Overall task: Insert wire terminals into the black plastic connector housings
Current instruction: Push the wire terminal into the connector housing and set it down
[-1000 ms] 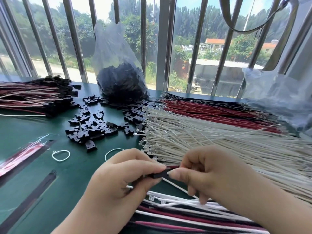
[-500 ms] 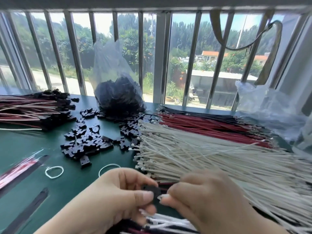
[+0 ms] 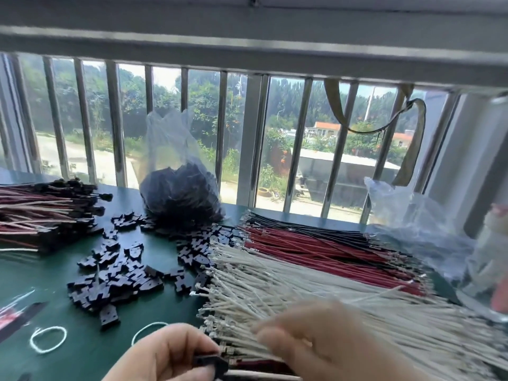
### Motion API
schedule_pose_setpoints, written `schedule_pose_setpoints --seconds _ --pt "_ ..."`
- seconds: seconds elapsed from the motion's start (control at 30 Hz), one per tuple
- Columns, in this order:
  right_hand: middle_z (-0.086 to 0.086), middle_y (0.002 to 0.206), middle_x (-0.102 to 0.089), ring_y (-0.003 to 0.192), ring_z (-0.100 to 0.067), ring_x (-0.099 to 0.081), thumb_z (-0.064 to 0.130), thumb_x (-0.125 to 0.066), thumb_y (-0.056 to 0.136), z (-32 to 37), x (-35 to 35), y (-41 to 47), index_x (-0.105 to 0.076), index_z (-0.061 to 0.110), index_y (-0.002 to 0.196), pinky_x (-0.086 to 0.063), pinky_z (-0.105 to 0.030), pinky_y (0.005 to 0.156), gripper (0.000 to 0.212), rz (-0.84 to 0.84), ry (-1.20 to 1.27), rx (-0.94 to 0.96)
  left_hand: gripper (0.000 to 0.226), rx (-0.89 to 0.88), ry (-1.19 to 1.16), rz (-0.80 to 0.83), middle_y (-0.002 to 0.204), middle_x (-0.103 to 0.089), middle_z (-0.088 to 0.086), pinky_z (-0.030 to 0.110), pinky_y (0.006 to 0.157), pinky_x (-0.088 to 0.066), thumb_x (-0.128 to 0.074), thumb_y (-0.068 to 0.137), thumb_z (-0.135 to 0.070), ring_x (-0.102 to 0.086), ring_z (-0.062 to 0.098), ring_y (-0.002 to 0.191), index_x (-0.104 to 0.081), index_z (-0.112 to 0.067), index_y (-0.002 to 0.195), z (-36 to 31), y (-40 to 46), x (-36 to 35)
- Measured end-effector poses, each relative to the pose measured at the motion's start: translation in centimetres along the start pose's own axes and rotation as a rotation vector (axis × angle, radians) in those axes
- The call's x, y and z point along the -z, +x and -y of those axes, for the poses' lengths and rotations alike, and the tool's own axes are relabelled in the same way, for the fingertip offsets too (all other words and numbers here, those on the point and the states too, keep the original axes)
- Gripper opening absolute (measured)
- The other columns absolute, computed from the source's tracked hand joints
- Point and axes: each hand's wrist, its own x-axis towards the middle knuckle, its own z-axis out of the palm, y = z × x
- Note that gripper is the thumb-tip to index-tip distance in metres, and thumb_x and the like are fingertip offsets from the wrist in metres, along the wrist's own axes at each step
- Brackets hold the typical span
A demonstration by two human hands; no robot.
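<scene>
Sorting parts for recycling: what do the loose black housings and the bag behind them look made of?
Loose housings: likely moulded plastic, matte black, with crisp identical notched shapes. Bag: thin clear plastic film, crinkled and see-through, with dark pieces inside.

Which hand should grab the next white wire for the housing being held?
Right, probably. The right hand, blurred, hangs over the white wires, while the left hand pinches a black connector housing beside their terminal ends, so it looks occupied.
</scene>
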Motion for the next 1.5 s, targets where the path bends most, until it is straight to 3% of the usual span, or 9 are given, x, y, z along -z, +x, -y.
schedule_pose_setpoints --seconds 0.1,0.23,0.33,0.6,0.8,0.9,0.97,1.2,1.5 --pt "0.002 0.075 -0.071 0.053 -0.01 -0.06 0.063 -0.034 0.091 -3.4 3.3 3.0 -0.069 0.019 0.085 -0.049 -0.015 0.055 0.057 -0.407 0.067 -0.255 0.025 0.004 -0.17 -0.066 0.065 -0.065 0.024 0.022 0.044 -0.047 -0.079 0.052 0.009 -0.06 0.026 0.051 -0.073 -0.001 0.074 0.2 0.1 0.6" --pt "-0.005 0.113 -0.068 0.066 0.002 -0.054 0.011 -0.05 0.097 -7.3 4.2 8.0 -0.066 0.01 0.116 -0.048 -0.014 0.069 0.025 -0.215 -0.146 -0.403 0.023 0.047 -0.541 -0.24 0.051 -0.047 0.02 0.025 0.033 -0.041 -0.065 0.059 0.004 -0.045 0.023 0.036 -0.063 0.013 0.08 -0.1 -0.1 1.4" --pt "0.004 0.107 -0.07 0.084 -0.007 -0.062 0.022 -0.059 0.093 -8.2 2.9 10.0 -0.071 0.02 0.103 -0.053 -0.029 0.085 0.016 -0.126 -0.246 -0.478 0.009 -0.015 -0.505 -0.447 0.044 -0.046 0.014 0.026 0.033 -0.043 -0.055 0.078 0.008 -0.045 0.021 0.032 -0.06 0.01 0.086 0.2 0.0 1.6" --pt "-0.002 0.082 -0.062 0.075 -0.02 -0.062 0.013 -0.049 0.096 -8.4 2.5 11.1 -0.051 0.017 0.078 -0.052 -0.031 0.066 0.018 -0.071 -0.431 -0.429 0.005 0.02 -0.391 -0.562 0.057 -0.067 0.008 0.027 0.04 -0.051 -0.058 0.087 0.005 -0.065 0.018 0.048 -0.062 0.005 0.085 0.8 -0.2 1.9" --pt "0.013 0.088 -0.065 0.041 -0.001 -0.045 -0.006 -0.044 0.092 -4.1 5.2 7.9 -0.062 0.028 0.118 -0.035 -0.009 0.038 0.046 -0.587 0.195 -0.163 0.004 0.029 -0.373 -0.467 0.067 -0.071 0.015 0.02 0.031 -0.038 -0.059 0.087 0.001 -0.061 0.016 0.046 -0.063 0.002 0.086 0.3 -1.0 2.2" --pt "0.015 0.075 -0.061 0.046 -0.002 -0.044 0.035 -0.057 0.087 0.0 5.0 5.2 -0.068 0.049 0.103 -0.037 -0.007 0.047 0.024 -0.441 0.206 -0.09 0.012 -0.009 -0.366 -0.414 0.071 -0.069 0.019 0.021 0.032 -0.035 -0.063 0.084 -0.001 -0.053 0.021 0.049 -0.07 -0.006 0.077 0.5 -1.4 2.6" --pt "0.011 0.068 -0.062 0.05 -0.003 -0.05 0.058 -0.061 0.071 2.2 4.1 3.6 -0.073 0.034 0.073 -0.043 -0.009 0.053 0.026 -0.28 0.129 -0.096 0.017 -0.054 -0.268 -0.418 0.068 -0.068 0.016 0.021 0.034 -0.035 -0.064 0.084 -0.004 -0.048 0.025 0.054 -0.073 -0.017 0.076 0.7 -1.6 2.8" --pt "0.018 0.083 -0.067 0.069 -0.002 -0.062 0.015 -0.064 0.088 5.1 0.1 2.5 -0.069 0.047 0.099 -0.047 -0.014 0.06 0.034 -0.084 0.182 0.043 0.004 -0.097 -0.049 -0.47 0.069 -0.072 0.012 0.02 0.036 -0.036 -0.062 0.087 -0.006 -0.047 0.018 0.04 -0.065 -0.009 0.088 0.9 -2.6 2.5" --pt "0.026 0.083 -0.065 0.077 0.003 -0.059 0.02 -0.07 0.083 5.7 -2.9 3.5 -0.067 0.047 0.075 -0.044 -0.01 0.068 0.029 -0.214 0.193 0.002 0.004 -0.123 -0.132 -0.439 0.056 -0.063 0.013 0.019 0.036 -0.032 -0.065 0.084 -0.009 -0.041 0.018 0.036 -0.067 -0.011 0.087 1.1 -2.7 2.9"
